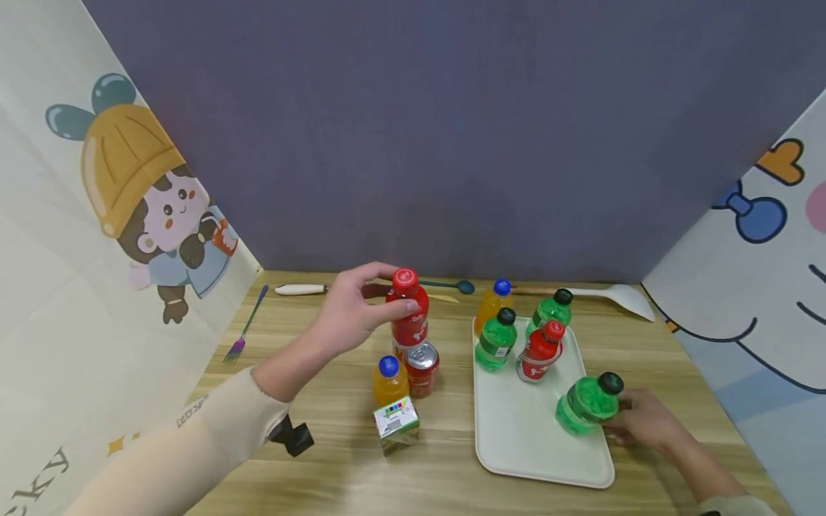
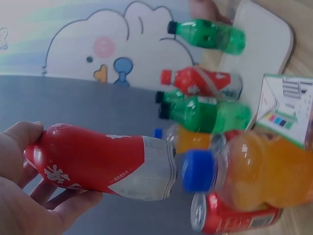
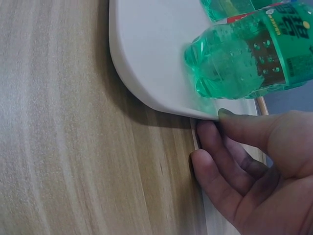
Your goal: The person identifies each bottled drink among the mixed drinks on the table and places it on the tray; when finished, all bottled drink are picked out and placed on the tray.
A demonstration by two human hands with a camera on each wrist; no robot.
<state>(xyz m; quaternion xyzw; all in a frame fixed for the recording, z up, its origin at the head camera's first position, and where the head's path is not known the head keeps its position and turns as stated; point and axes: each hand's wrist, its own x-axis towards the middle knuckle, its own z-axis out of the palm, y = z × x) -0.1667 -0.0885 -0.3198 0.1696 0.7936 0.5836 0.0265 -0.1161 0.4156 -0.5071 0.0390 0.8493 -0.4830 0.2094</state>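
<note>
My left hand (image 1: 355, 304) grips a red-labelled bottle (image 1: 410, 322) around its upper part. In the left wrist view the bottle's white lower end is raised off the table. Below and beside it stand a red soda can (image 1: 422, 369), an orange drink bottle with a blue cap (image 1: 390, 383) and a small drink carton (image 1: 396, 424). My right hand (image 1: 645, 419) pinches the right rim of the white tray (image 1: 516, 444), thumb at the edge and fingers underneath. A green bottle (image 1: 586, 405) stands on the tray close to that hand.
Toward the tray's back are another red bottle (image 1: 540, 352), green bottles (image 1: 496, 340) and an orange bottle (image 1: 493, 309). Along the back wall lie a white ladle (image 1: 622, 298), a dark spoon (image 1: 464, 287) and a white-handled knife (image 1: 300, 289). A fork (image 1: 237, 349) lies far left.
</note>
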